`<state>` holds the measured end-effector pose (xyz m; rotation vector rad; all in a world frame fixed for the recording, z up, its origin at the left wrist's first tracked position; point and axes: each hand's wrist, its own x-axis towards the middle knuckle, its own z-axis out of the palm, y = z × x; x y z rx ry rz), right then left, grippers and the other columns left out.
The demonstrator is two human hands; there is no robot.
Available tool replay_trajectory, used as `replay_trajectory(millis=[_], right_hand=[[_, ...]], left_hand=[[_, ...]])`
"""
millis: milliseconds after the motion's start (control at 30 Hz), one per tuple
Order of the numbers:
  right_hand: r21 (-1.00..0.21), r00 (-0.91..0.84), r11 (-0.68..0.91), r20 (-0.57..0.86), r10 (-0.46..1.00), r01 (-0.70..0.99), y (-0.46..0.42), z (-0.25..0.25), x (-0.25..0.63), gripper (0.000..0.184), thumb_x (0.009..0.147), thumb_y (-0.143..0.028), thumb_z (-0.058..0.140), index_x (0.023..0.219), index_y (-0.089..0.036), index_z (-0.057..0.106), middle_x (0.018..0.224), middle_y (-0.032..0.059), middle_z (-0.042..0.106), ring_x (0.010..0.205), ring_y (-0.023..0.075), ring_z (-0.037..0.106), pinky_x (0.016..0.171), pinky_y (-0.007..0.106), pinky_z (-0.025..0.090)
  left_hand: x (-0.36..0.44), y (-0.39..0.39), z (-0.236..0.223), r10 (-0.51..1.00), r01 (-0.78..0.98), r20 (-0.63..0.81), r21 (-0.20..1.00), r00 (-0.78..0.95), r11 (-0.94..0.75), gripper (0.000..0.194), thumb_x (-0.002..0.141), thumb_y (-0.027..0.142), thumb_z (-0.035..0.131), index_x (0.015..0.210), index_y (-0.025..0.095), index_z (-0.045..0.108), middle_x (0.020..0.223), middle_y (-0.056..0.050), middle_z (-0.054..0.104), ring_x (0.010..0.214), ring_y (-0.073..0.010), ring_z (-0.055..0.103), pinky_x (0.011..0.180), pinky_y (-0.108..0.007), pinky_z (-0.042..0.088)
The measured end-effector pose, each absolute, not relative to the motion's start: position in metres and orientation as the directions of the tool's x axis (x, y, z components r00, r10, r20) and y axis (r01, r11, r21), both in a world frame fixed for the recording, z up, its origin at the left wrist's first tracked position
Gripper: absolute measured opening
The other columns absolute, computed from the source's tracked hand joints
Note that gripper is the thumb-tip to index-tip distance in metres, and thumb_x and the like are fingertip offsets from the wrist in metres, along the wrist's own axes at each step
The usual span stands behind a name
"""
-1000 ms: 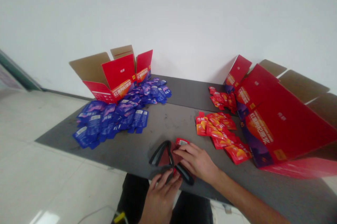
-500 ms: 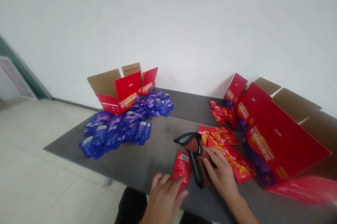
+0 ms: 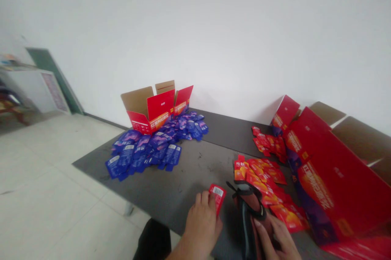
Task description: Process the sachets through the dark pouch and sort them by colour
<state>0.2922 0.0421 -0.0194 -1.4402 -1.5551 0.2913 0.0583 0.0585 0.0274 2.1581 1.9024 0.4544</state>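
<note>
My left hand (image 3: 203, 221) is closed on a red sachet (image 3: 218, 195) whose barcode label faces up near the table's front edge. In my right hand (image 3: 276, 239) is a brown case with black edging (image 3: 252, 207), its mouth spread apart at the far end. What is inside the case cannot be made out. Just beyond my right hand, several red-and-orange sachets (image 3: 262, 178) lie overlapping on the table.
A loose heap of blue sachets (image 3: 146, 150) lies on the dark table (image 3: 183, 178) at left, before an open red carton (image 3: 160, 105). Large open red cartons (image 3: 330, 170) stand at right, with another group of red sachets (image 3: 269, 144) beside them. A white wall (image 3: 214, 40) rises behind.
My left hand has closed on the red sachet and its near end has lifted or shifted. My right hand has drawn the case nearer and to the right. The view has turned left.
</note>
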Motion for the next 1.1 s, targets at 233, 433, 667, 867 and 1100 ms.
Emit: replay_trajectory(millis=[233,433,667,867,1100], right_hand=[[-0.841,0.295,0.14,0.332,0.896,0.522,0.045,-0.017,0.285,0.044,0.086,-0.059,0.067,0.112,-0.025,0.073,0.116,0.0053,0.073,0.108,0.0279,0.068,0.099,0.04,0.054],[-0.86,0.289,0.139,0.311,0.905,0.49,0.043,-0.011,0.28,0.04,0.088,-0.056,0.067,0.112,-0.024,0.073,0.116,0.0069,0.072,0.11,0.0277,0.065,0.099,0.042,0.052],[-0.795,0.187,0.203,0.367,0.911,0.571,0.05,-0.001,0.274,0.032,0.095,-0.048,0.063,0.114,-0.024,0.071,0.112,0.0077,0.07,0.103,0.0253,0.066,0.089,0.038,0.055],[-0.597,-0.206,0.453,0.436,0.876,0.662,0.067,0.034,0.242,0.032,0.101,-0.031,0.054,0.131,-0.025,0.063,0.125,0.0088,0.065,0.114,0.0235,0.063,0.097,0.037,0.054],[-0.307,-0.673,0.711,0.237,0.701,0.633,0.096,0.045,0.197,0.036,0.097,-0.02,0.06,0.132,-0.029,0.062,0.124,0.0039,0.068,0.109,0.0222,0.062,0.096,0.037,0.056]], left_hand=[[0.034,0.066,0.009,0.965,0.779,0.181,0.571,0.189,-0.26,0.062,0.094,0.004,0.033,0.156,0.01,0.032,0.144,-0.02,0.058,0.127,-0.0259,0.062,0.106,-0.042,0.052],[0.017,0.055,-0.014,0.931,0.727,0.337,0.603,0.141,-0.328,0.056,0.106,0.029,0.042,0.159,0.018,0.027,0.135,-0.018,0.063,0.123,-0.0273,0.063,0.103,-0.047,0.054],[-0.001,0.01,-0.012,0.819,0.83,0.464,0.265,0.337,-0.492,0.053,0.102,0.03,0.054,0.154,0.025,0.042,0.163,-0.012,0.036,0.147,-0.0316,0.038,0.112,-0.051,0.047],[0.003,-0.008,-0.017,0.731,0.789,0.473,0.112,0.493,-0.604,0.041,0.102,0.028,0.055,0.141,0.021,0.057,0.155,-0.01,0.05,0.139,-0.0285,0.051,0.104,-0.044,0.054],[0.002,-0.001,-0.032,0.709,0.781,0.525,0.126,0.471,-0.612,0.03,0.104,0.036,0.051,0.123,0.019,0.068,0.127,-0.004,0.073,0.116,-0.0253,0.07,0.095,-0.042,0.059]])
